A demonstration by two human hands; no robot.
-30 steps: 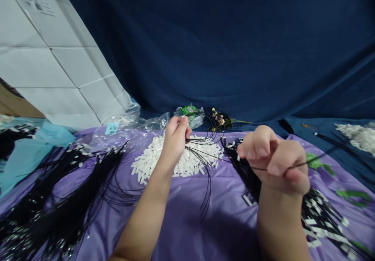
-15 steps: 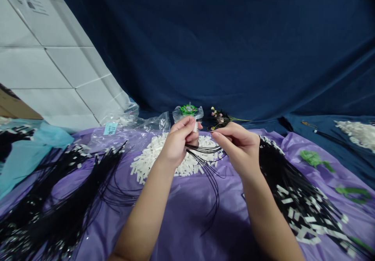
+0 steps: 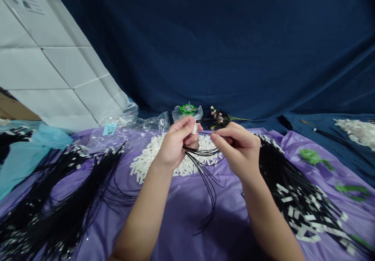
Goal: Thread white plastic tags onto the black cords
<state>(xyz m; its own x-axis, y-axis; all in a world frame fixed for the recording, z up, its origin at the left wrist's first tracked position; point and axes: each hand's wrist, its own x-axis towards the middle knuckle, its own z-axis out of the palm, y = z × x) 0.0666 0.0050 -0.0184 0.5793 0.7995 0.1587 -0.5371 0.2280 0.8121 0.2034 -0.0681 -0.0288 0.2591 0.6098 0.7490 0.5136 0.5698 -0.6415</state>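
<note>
My left hand [image 3: 175, 144] is closed around a small white plastic piece [image 3: 195, 127], pinched between thumb and finger. Thin black wires [image 3: 209, 196] hang below this hand in a loose bunch, and some run across toward the other hand. My right hand [image 3: 241, 146] pinches a single black wire [image 3: 205, 133], whose line leads to the white piece. Whether its tip is inside the piece I cannot tell. Under both hands lies a heap of small white plastic pieces [image 3: 150, 155] on a purple sheet [image 3: 175, 214].
Bundles of black wires [image 3: 79, 190] with pale ends lie at left. More wires with white ends [image 3: 281, 175] lie at right, near green scraps [image 3: 313, 157]. Behind are a clear plastic bag [image 3: 152, 124], a green round item [image 3: 187, 109] and small flowers [image 3: 216, 114]. A blue curtain [image 3: 205, 50] hangs behind.
My right hand has shifted slightly left, toward the white piece in my left hand. The hanging wires have swung a little left.
</note>
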